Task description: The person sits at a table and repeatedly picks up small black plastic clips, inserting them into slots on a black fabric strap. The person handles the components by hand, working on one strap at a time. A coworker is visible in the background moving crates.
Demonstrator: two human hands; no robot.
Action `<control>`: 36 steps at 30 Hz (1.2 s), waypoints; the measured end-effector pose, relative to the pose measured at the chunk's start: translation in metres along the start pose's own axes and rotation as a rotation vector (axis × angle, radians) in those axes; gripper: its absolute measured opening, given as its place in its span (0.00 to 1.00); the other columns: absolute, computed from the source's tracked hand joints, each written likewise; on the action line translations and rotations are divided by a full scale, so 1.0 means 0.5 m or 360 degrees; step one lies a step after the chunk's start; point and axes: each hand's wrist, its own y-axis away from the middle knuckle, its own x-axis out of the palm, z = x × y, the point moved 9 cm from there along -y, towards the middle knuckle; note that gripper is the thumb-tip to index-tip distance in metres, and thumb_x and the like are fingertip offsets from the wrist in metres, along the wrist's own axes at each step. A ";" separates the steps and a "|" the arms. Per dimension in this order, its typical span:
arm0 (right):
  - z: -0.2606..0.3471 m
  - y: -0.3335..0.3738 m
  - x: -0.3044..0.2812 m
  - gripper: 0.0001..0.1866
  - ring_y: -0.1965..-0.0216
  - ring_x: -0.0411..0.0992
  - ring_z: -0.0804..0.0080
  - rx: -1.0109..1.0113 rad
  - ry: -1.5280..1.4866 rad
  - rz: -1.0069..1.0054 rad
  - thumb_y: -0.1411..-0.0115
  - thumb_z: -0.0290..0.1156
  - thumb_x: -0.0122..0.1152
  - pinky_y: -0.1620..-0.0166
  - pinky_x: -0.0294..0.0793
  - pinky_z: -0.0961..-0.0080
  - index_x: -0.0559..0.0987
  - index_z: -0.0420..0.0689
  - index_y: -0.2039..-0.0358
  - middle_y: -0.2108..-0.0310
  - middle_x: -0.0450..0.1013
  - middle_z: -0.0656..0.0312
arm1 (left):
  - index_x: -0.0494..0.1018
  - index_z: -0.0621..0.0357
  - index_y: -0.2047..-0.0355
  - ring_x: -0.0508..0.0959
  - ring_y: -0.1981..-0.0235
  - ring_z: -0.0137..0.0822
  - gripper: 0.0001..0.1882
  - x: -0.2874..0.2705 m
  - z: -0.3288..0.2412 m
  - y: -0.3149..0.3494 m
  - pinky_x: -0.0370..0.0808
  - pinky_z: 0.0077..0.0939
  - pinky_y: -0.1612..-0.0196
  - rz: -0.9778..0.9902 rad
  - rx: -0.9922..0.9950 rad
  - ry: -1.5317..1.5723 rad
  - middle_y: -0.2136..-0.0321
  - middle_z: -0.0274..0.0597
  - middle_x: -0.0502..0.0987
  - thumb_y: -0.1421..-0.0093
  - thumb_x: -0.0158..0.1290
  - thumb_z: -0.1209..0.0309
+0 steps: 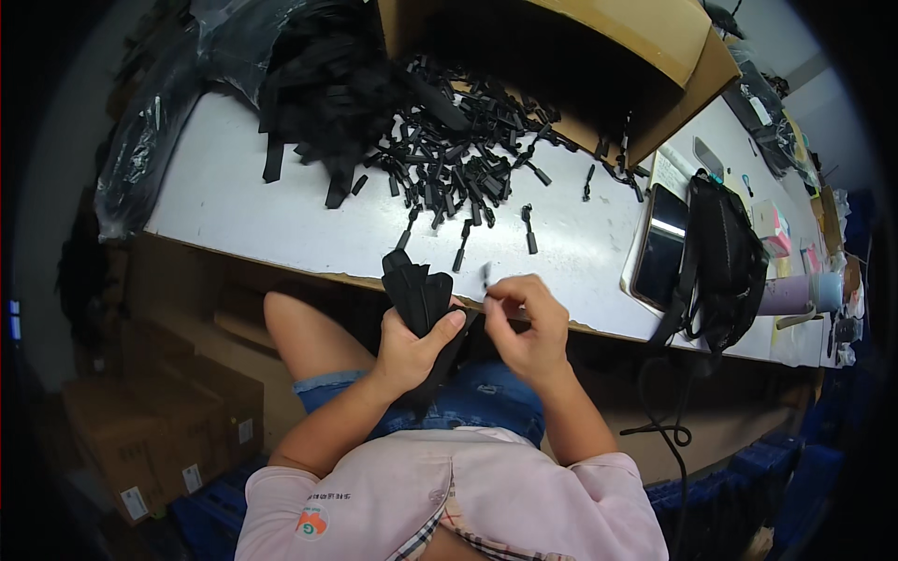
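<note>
My left hand is closed around a bundle of black fabric straps in front of the table edge. The folded ends stand up above my thumb, and the lower part hangs down over my lap. My right hand is closed in a pinch just to the right of the bundle, apart from it. A small dark piece sticks up from its fingertips, blurred. Beyond my hands, three small black pieces with slim rectangular ends lie singly, one of them a black pull-like piece. A large pile of similar pieces spreads behind them.
A heap of black straps lies at the far left beside clear plastic bags. An open cardboard box stands behind the pile. To the right are a phone, a black bag and a purple bottle. Cartons stand at lower left.
</note>
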 end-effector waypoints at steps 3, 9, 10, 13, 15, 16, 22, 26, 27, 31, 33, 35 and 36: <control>0.020 0.006 0.013 0.07 0.79 0.65 0.79 -0.0036 -0.0162 0.0262 0.57 0.17 0.57 0.75 0.64 0.86 0.74 0.38 0.74 0.76 0.69 0.61 | 0.71 0.64 0.71 0.68 0.76 0.20 0.05 0.017 -0.023 0.002 0.66 0.15 0.72 0.0045 0.0110 -0.0028 0.78 0.32 0.71 0.49 0.52 0.75; 0.024 0.010 0.011 0.10 0.76 0.66 0.74 -0.0081 -0.0158 0.0322 0.58 0.16 0.56 0.74 0.65 0.83 0.76 0.39 0.71 0.75 0.68 0.60 | 0.72 0.65 0.71 0.68 0.77 0.20 0.04 0.025 -0.044 0.006 0.66 0.14 0.74 0.0091 0.0196 -0.0172 0.79 0.32 0.71 0.49 0.51 0.77; 0.029 0.009 0.011 0.10 0.75 0.66 0.72 -0.0121 -0.0118 0.0327 0.58 0.16 0.56 0.74 0.66 0.81 0.76 0.39 0.71 0.75 0.68 0.60 | 0.72 0.65 0.71 0.69 0.77 0.20 0.04 0.026 -0.045 0.006 0.66 0.14 0.74 0.0108 0.0181 -0.0230 0.79 0.32 0.71 0.49 0.51 0.78; 0.038 0.013 0.019 0.11 0.74 0.66 0.70 -0.0266 0.0002 0.0341 0.58 0.17 0.57 0.74 0.66 0.81 0.75 0.38 0.70 0.76 0.67 0.59 | 0.72 0.64 0.72 0.70 0.78 0.21 0.04 0.019 -0.048 0.007 0.68 0.14 0.73 0.0019 0.0250 -0.0264 0.79 0.32 0.72 0.50 0.52 0.78; 0.039 0.015 0.015 0.10 0.76 0.65 0.73 -0.0252 -0.0041 0.0195 0.57 0.17 0.58 0.75 0.65 0.83 0.75 0.38 0.71 0.76 0.67 0.60 | 0.72 0.65 0.70 0.71 0.76 0.22 0.05 0.009 -0.034 0.008 0.68 0.15 0.71 -0.0045 0.0152 -0.0102 0.78 0.34 0.73 0.50 0.52 0.78; 0.040 0.017 0.015 0.09 0.77 0.65 0.75 -0.0244 -0.0061 0.0123 0.57 0.17 0.58 0.76 0.64 0.84 0.75 0.38 0.71 0.77 0.67 0.60 | 0.72 0.65 0.70 0.71 0.75 0.22 0.06 0.005 -0.027 0.007 0.69 0.15 0.70 -0.0077 0.0103 -0.0017 0.77 0.34 0.73 0.50 0.52 0.78; -0.041 0.060 0.041 0.04 0.82 0.62 0.85 0.0355 -0.0609 -0.0066 0.53 0.19 0.58 0.79 0.60 0.91 0.73 0.37 0.74 0.78 0.66 0.64 | 0.69 0.66 0.64 0.71 0.70 0.23 0.11 0.011 -0.034 0.008 0.69 0.16 0.66 -0.0007 0.0163 0.0121 0.72 0.37 0.73 0.49 0.52 0.78; -0.050 0.053 0.059 0.03 0.83 0.60 0.86 0.0500 -0.1118 -0.0036 0.52 0.20 0.56 0.80 0.58 0.90 0.72 0.37 0.75 0.79 0.65 0.67 | 0.69 0.65 0.65 0.71 0.74 0.22 0.10 0.010 -0.039 0.008 0.68 0.14 0.70 -0.0006 0.0088 0.0230 0.73 0.37 0.73 0.49 0.52 0.76; -0.065 0.060 0.074 0.03 0.83 0.59 0.86 0.0686 -0.1280 0.0055 0.52 0.20 0.56 0.81 0.57 0.90 0.72 0.37 0.75 0.79 0.65 0.67 | 0.70 0.65 0.65 0.71 0.76 0.21 0.10 0.012 -0.040 0.007 0.68 0.13 0.73 0.0039 0.0013 0.0285 0.74 0.36 0.73 0.49 0.52 0.76; -0.091 0.080 0.101 0.03 0.84 0.57 0.87 0.1157 -0.1655 0.0393 0.51 0.21 0.55 0.83 0.55 0.90 0.71 0.38 0.75 0.81 0.64 0.68 | 0.71 0.65 0.66 0.68 0.82 0.18 0.09 0.018 -0.029 0.009 0.63 0.09 0.81 0.0154 -0.0121 0.0325 0.77 0.34 0.72 0.48 0.51 0.75; -0.090 0.083 0.103 0.03 0.85 0.56 0.88 0.1207 -0.1658 0.0448 0.50 0.21 0.55 0.83 0.54 0.90 0.71 0.38 0.75 0.82 0.64 0.68 | 0.71 0.65 0.66 0.67 0.84 0.17 0.09 0.019 -0.027 0.009 0.62 0.09 0.83 0.0136 -0.0092 0.0259 0.78 0.34 0.72 0.48 0.51 0.75; -0.092 0.083 0.099 0.02 0.85 0.56 0.88 0.1218 -0.1614 0.0415 0.50 0.21 0.54 0.83 0.54 0.90 0.70 0.38 0.75 0.82 0.64 0.68 | 0.71 0.64 0.66 0.66 0.85 0.17 0.09 0.018 -0.028 0.008 0.61 0.09 0.84 0.0110 -0.0075 0.0209 0.79 0.33 0.72 0.48 0.51 0.75; -0.087 0.073 0.087 0.02 0.84 0.56 0.88 0.1049 -0.1474 0.0293 0.50 0.21 0.54 0.82 0.54 0.90 0.70 0.38 0.75 0.82 0.64 0.68 | 0.71 0.64 0.66 0.66 0.85 0.17 0.09 0.018 -0.029 0.007 0.61 0.09 0.84 0.0094 -0.0072 0.0195 0.80 0.33 0.72 0.48 0.51 0.75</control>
